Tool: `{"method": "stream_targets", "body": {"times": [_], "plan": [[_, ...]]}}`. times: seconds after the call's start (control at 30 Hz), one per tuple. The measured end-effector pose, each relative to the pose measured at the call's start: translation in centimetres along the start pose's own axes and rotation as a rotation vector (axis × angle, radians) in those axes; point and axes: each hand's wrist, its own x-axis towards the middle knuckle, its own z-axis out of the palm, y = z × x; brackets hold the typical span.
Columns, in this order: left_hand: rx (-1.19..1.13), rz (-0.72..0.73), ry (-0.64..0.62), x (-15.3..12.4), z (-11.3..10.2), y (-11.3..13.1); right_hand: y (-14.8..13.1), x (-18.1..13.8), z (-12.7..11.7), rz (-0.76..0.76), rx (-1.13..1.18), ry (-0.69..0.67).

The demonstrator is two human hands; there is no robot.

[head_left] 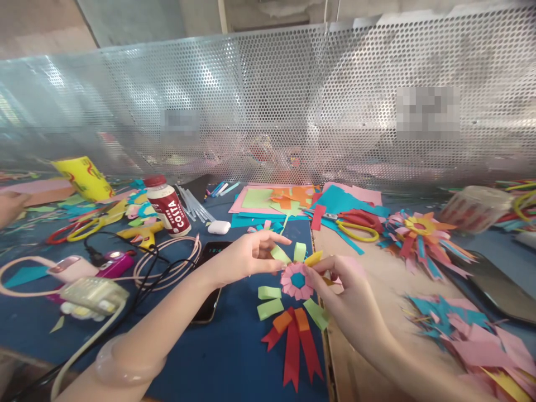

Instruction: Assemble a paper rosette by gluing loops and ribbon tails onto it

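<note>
A pink paper flower [297,282] with a blue centre is held between my two hands above the table. Light green paper loops [269,293] stick out around it, and red forked ribbons [292,352] with orange tops hang below. My left hand [251,257] grips the flower's upper left, its thumb and fingers around a green loop. From the right, my right hand [341,282] pinches the flower's edge, and a yellow paper strip [314,258] shows beside its fingertips. The ends of the right fingers are partly hidden behind the flower.
Paper sheets [257,199], yellow-handled scissors [358,230] and a finished-looking paper flower [419,226] lie around. A Costa bottle [167,206], a glue gun [144,233], cables and a phone [207,310] are leftward. Paper scraps [477,340] lie right; another person's hand [10,206] is far left.
</note>
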Motion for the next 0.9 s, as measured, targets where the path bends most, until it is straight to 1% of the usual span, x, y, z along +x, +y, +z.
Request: {"method": "stream_targets", "body": {"times": [0.13, 0.27, 0.57, 0.67, 0.8, 0.9], "plan": [[0.007, 0.001, -0.01, 0.0, 0.0, 0.1, 0.0, 0.0, 0.1, -0.005, -0.001, 0.008], [-0.001, -0.002, -0.013, 0.0, 0.1, 0.0, -0.1, 0.0, 0.0, 0.016, 0.047, -0.004], [0.082, -0.025, 0.033, 0.1, 0.7, -0.3, -0.1, 0.1, 0.1, -0.008, 0.016, 0.026], [0.072, -0.019, 0.042, 0.2, 1.0, -0.3, -0.1, 0.0, 0.1, -0.015, 0.011, 0.013], [0.04, -0.003, 0.052, 0.2, 1.4, -0.5, 0.1, -0.1, 0.1, -0.053, -0.043, 0.026], [0.059, 0.029, 0.051, 0.2, 1.5, -0.6, 0.3, -0.1, 0.0, -0.139, -0.119, 0.06]]}}
